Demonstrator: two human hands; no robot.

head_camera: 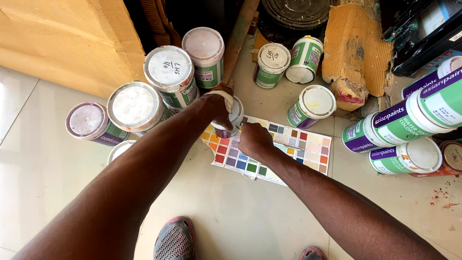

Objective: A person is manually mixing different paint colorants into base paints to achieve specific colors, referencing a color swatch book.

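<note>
The left hand (217, 107) closes its grip around a small white-lidded plastic paint can (230, 118), which stands on the top-left part of a printed paper colour swatch chart (293, 149) lying on the tiled floor (226, 212). The right hand (254, 139), fingers curled together, presses on the chart just beside the can. Similar white-lidded cans (171, 72) stand nearby.

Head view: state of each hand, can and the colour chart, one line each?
left hand: gripping the small can
small can: upright on the colour chart, lid on
right hand: resting on the chart, holding nothing visible
colour chart: flat on the floor, edge torn
stacked cans: upright, lids on
tipped can: on its side
</note>
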